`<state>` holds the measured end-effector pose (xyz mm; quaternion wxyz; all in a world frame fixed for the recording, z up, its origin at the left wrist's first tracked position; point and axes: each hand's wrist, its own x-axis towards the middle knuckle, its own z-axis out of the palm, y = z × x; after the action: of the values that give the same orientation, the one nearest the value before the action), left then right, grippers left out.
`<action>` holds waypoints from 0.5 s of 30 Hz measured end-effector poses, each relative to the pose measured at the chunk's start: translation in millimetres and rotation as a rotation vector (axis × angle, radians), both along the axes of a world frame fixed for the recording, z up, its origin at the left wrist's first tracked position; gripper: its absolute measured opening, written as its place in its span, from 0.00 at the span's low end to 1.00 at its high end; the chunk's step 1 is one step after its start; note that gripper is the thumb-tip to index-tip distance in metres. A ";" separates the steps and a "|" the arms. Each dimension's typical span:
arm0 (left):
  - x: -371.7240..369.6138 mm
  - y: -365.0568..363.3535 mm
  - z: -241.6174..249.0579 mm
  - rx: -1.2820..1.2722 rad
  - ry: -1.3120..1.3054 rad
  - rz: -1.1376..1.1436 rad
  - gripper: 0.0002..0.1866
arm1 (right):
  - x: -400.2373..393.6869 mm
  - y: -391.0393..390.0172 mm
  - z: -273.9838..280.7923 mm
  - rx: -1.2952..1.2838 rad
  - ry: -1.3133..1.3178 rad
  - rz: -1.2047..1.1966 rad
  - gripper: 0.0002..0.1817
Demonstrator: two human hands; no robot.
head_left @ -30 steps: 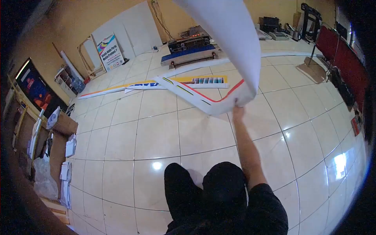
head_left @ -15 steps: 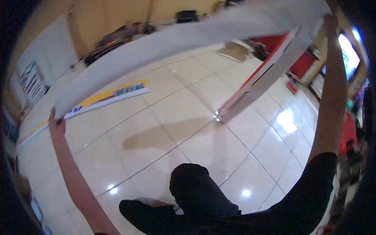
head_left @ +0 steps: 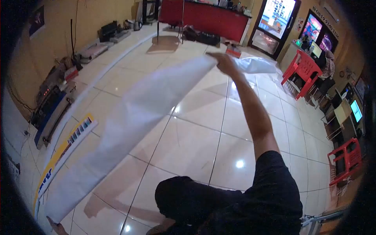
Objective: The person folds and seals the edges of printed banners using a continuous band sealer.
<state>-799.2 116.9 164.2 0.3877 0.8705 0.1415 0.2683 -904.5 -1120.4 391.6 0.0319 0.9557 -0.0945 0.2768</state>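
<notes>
A long white banner sheet [head_left: 129,109] stretches diagonally between my two hands, its plain side toward me. My left hand [head_left: 55,226], only partly visible at the bottom left, pinches the sheet's lower corner. Raised and extended forward, my right hand [head_left: 225,63] grips the upper edge. Beyond that hand, the sheet's loose end [head_left: 256,65] trails to the right above the tiles. A printed yellow banner [head_left: 64,150] with blue lettering and small pictures lies on the floor to the left, partly covered by the white sheet.
Glossy white tiles [head_left: 188,145] cover the floor. A red counter [head_left: 203,19] stands at the back. Red plastic chairs [head_left: 303,72] and a seated person [head_left: 327,62] are at the right. Equipment [head_left: 51,109] lines the left wall. A long white strip [head_left: 113,64] runs along the floor.
My view has turned to the right. My right hand has come down and forward with the sheet's edge; the sheet now slants lower. The hanging red-edged printed part no longer shows.
</notes>
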 end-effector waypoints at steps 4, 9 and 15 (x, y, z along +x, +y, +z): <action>-25.4 -6.1 -22.7 -0.081 0.167 0.219 0.35 | -8.8 62.4 -158.7 0.168 0.240 0.014 0.33; -40.7 -28.1 -76.7 -0.185 0.364 0.360 0.37 | -10.4 205.1 -376.8 0.136 0.755 0.085 0.31; -69.6 -274.0 -112.4 0.235 0.642 -0.414 0.38 | -58.8 317.5 -414.2 0.460 0.927 0.774 0.43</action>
<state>-868.7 -157.1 51.8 0.2673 0.9586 0.0455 -0.0870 -963.3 -803.0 -22.6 -0.2384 0.9235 0.2237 -0.2006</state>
